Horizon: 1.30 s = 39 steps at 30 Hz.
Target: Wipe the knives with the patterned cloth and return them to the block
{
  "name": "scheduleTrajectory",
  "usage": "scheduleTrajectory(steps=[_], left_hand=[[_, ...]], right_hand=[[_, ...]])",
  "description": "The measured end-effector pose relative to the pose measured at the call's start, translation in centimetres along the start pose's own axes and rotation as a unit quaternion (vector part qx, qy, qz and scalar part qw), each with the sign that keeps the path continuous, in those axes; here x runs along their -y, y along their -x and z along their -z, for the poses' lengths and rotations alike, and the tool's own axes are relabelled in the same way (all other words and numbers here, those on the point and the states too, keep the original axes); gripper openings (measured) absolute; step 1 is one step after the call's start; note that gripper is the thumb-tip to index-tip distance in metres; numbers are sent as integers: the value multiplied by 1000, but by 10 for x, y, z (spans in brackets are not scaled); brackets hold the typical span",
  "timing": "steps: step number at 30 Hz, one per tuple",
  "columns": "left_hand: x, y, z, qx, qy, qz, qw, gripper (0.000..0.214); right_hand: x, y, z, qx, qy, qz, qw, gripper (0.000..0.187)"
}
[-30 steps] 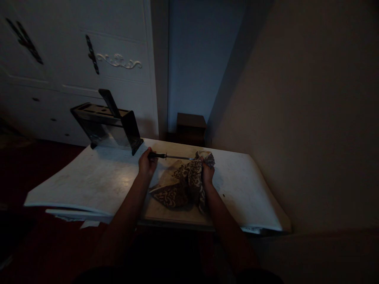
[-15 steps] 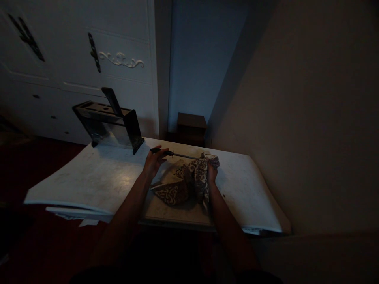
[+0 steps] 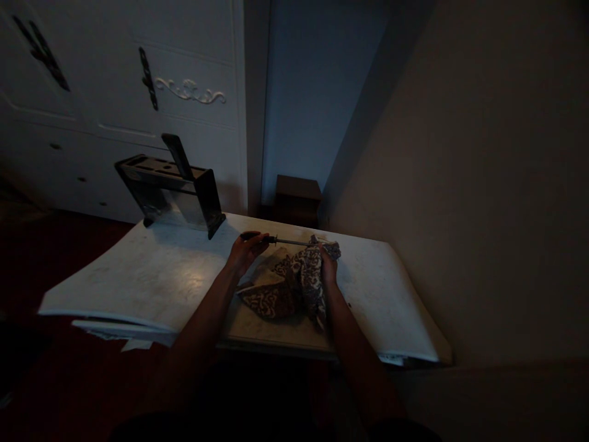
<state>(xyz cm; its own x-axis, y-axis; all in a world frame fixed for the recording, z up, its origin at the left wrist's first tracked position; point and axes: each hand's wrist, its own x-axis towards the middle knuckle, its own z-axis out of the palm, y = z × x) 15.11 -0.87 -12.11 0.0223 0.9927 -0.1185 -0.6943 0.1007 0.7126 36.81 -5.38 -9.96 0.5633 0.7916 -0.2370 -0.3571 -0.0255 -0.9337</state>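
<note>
My left hand [image 3: 245,252] is closed on the black handle of a honing steel [image 3: 293,242], a thin metal rod with a small guard. The steel lies almost level above the table and points right. Its far end is hidden in a brown and cream patterned cloth [image 3: 310,279]. With fingers closed, my right hand [image 3: 328,269] grips the bunched cloth around the rod. The rest of the cloth trails down and left onto the tabletop.
A knife block [image 3: 170,199] with dark ends and clear sides stands at the table's back left, one black knife handle [image 3: 178,156] rising from it. Behind the white table [image 3: 184,276] are a white cabinet [image 3: 197,135] and a small brown box-like piece [image 3: 298,187]. A wall [image 3: 483,215] borders the right.
My left hand and the steel's handle have shifted a little right, towards the cloth. Less of the bare rod shows. My right hand keeps hold of the cloth.
</note>
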Motion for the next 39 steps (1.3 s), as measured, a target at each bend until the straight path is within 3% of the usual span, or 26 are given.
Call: scheduleTrajectory(steps=[8, 14, 18, 23, 28, 33, 39], left_hand=[[-4, 2, 1, -19, -56, 11, 998, 29], [-10, 8, 0, -24, -200, 60, 978, 35], [-9, 11, 0, 2, -313, 72, 947, 36], [-3, 10, 2, 116, -433, 30, 893, 33], [-2, 10, -1, 194, -497, -21, 845, 34], [0, 12, -6, 154, -497, -82, 850, 33], [-1, 19, -17, 105, -460, -93, 877, 36]], right_hand=[[-6, -2, 1, 40, -78, -47, 995, 36], [-12, -13, 10, 177, -119, -115, 970, 40], [-10, -14, 12, 221, -109, -126, 961, 43], [-13, -11, 9, 210, -86, -84, 970, 39], [-15, -12, 9, 193, -109, -89, 971, 36], [-16, -11, 8, 186, -141, -80, 969, 38], [-10, -13, 9, 159, -140, -71, 975, 34]])
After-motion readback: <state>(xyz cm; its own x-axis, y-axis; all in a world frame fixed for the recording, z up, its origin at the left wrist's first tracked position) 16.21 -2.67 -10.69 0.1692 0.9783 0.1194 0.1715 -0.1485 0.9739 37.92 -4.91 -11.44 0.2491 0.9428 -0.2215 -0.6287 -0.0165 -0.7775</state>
